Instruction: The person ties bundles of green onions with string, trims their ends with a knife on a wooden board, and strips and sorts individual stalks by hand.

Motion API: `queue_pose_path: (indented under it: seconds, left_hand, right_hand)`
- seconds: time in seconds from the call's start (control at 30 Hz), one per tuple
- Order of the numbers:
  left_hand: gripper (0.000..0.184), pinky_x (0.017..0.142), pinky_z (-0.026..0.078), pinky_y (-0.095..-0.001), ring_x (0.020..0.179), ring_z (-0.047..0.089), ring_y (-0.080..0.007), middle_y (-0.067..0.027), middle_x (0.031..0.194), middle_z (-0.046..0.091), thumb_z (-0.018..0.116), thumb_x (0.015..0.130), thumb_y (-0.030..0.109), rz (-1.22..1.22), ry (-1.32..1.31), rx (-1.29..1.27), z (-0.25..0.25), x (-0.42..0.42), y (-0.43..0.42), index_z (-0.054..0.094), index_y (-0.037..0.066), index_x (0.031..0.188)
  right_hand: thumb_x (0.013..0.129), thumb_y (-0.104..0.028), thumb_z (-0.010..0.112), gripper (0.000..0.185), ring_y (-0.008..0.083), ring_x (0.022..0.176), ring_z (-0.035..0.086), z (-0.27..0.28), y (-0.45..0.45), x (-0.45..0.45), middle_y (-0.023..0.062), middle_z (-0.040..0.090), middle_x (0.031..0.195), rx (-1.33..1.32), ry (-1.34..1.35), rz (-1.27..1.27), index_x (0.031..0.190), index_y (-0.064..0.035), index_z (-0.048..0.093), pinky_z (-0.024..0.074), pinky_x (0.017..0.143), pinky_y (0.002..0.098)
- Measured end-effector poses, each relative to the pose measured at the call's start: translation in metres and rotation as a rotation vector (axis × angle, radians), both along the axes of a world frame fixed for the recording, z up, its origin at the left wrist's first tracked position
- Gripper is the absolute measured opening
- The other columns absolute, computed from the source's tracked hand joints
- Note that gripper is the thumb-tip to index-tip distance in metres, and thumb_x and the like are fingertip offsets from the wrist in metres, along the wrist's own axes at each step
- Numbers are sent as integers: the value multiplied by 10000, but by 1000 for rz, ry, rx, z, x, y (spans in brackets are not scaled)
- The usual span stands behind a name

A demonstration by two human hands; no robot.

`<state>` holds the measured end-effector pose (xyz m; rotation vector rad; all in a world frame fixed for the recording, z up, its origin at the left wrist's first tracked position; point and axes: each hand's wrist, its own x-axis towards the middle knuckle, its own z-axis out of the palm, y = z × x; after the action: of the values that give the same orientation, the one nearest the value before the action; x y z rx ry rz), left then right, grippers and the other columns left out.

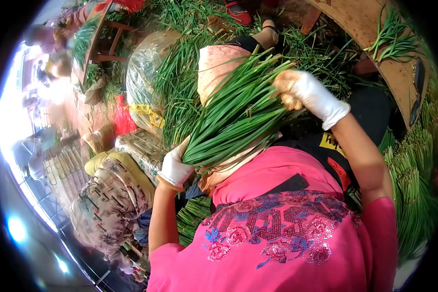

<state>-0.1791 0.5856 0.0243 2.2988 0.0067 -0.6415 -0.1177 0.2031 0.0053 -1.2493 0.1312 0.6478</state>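
A large bunch of long green garlic chives (238, 114) lies slantwise across my lap, over a pale pink cloth (219, 63). My left hand (176, 167), in a white glove, is closed around the lower left end of the bunch, its fingers partly hidden behind the leaves. My right hand (306, 95), gloved too with brown-stained fingertips, curls at the upper right end against the stems. Its fingers are bent and pressed together there; exactly which stems they grip is partly hidden.
Loose chives cover the floor ahead. A clear plastic-wrapped bundle (148, 73) stands left of the bunch. To the right is a wooden bench (394, 80) with a small chive bunch (394, 39); many chives (413, 194) stack below it. A person in a floral top (107, 204) bends at left.
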Motion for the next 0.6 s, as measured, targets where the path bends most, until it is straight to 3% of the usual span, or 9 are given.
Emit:
queue_pose_path:
  seconds: [0.1,0.13,0.2,0.27,0.33,0.37,0.4,0.5,0.6]
  left_hand:
    - [649,823,464,-234,918,581,-78,-64,1046,657,702,661,-39,94,108,-92,7,5,-11,511,37,1277]
    - [653,827,460,-229,923,572,-71,-55,1055,654,703,659,-45,125,135,-113,7,3,-9,510,35,1277]
    - [663,838,452,-222,930,562,-64,-45,1078,642,694,649,-60,122,131,-107,4,1,-5,507,30,1279]
    - [666,842,450,-221,931,562,-64,-39,1085,638,677,644,-77,128,152,-98,6,2,-11,505,24,1279]
    - [652,834,456,-225,920,569,-69,-36,1066,644,655,650,-88,66,112,-60,8,5,-10,507,18,1275]
    - [651,830,459,-227,914,573,-73,-39,1058,646,655,650,-88,77,115,-58,6,4,-9,508,20,1275]
    - [649,826,462,-230,908,578,-77,-41,1050,649,655,650,-88,86,117,-57,6,4,-9,510,21,1274]
    - [641,787,480,-248,871,609,-104,-100,997,665,667,680,-35,22,39,-11,10,3,-12,504,73,1291]
    - [621,748,497,-293,839,650,-203,-137,951,665,689,700,56,-110,-100,108,15,-1,-15,506,117,1290]
  right_hand:
    - [901,-216,563,172,59,559,461,18,-37,-3,37,580,773,262,44,-446,956,-53,570,395,477,205]
    - [913,-191,534,181,89,551,464,14,-65,-2,32,549,722,629,127,-725,992,-33,571,420,490,225]
    - [948,-166,469,221,119,567,464,4,-137,-1,31,504,678,792,-257,-738,1080,-1,535,431,534,252]
    - [960,-264,479,288,99,627,479,26,-163,-4,14,509,663,750,-74,-637,1080,-14,554,441,609,265]
    - [899,-308,581,299,98,709,519,14,-141,-13,31,575,775,-449,-484,-475,939,-13,606,457,667,285]
    - [802,-294,680,289,161,808,571,14,-118,-6,76,614,897,-829,-287,-410,806,-13,610,458,729,313]
    - [743,-263,703,277,248,858,574,44,-86,-10,109,606,889,-1294,-850,-215,749,-8,597,446,737,349]
    - [765,-269,647,261,275,794,573,27,-41,-5,132,594,805,-1023,-992,-90,687,-24,599,459,706,375]
    - [834,-464,542,416,292,737,639,-7,6,0,116,640,754,-1273,-741,441,811,-59,636,502,640,392]
